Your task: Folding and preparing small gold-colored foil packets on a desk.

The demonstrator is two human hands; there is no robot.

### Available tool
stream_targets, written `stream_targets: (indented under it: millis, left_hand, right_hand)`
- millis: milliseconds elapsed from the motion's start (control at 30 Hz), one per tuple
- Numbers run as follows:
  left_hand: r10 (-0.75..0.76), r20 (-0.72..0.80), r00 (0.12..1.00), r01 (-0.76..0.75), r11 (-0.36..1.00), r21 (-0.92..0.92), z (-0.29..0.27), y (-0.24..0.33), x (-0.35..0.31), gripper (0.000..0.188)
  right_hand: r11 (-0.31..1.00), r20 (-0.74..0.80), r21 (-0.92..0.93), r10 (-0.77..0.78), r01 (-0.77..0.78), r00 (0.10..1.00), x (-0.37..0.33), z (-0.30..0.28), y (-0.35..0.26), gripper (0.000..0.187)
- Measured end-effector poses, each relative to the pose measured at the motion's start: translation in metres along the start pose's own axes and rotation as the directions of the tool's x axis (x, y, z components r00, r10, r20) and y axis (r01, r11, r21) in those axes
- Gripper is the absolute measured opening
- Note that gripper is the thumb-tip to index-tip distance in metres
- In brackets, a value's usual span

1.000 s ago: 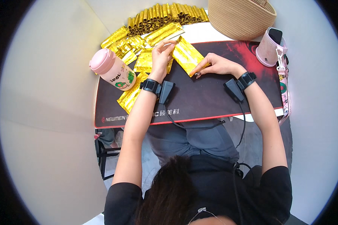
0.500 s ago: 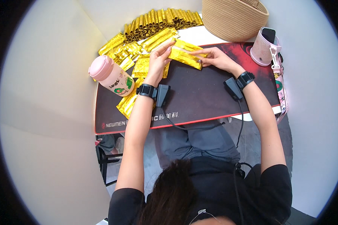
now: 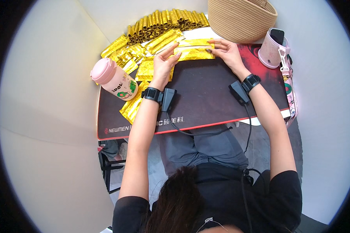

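Over the dark mat's (image 3: 217,89) far edge, left hand (image 3: 164,66) and right hand (image 3: 229,55), apart, pinch opposite ends of a gold foil sheet (image 3: 194,55).
Uneven pulling could crease it; a bump could scatter the gold rolls (image 3: 163,24) stacked beyond.

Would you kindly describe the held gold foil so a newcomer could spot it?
Find the dark desk mat, then the left hand and right hand near its far edge. The gold foil between them is the only gold piece held.
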State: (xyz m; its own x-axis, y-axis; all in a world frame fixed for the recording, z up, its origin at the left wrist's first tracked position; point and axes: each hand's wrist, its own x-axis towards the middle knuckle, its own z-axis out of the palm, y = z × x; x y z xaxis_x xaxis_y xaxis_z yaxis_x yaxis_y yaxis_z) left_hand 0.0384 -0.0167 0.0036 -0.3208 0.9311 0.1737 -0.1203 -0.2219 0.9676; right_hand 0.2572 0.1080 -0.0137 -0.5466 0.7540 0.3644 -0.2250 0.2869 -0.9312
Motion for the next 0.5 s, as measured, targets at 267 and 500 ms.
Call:
stream_targets:
  millis: [267, 500]
  left_hand:
    - [0.044, -0.006, 0.999, -0.044, 0.999, 0.015, 0.000, 0.001, -0.002, 0.041]
    - [-0.022, -0.081, 0.996, 0.019, 0.999, -0.039, 0.002, 0.002, -0.001, 0.030]
  right_hand:
    - [1.000, 0.000, -0.011, -0.019, 0.019, 1.000, -0.004, 0.007, -0.009, 0.045]
    - [0.996, -0.040, 0.041, 0.078, -0.076, 0.996, -0.002, 0.004, -0.004, 0.030]
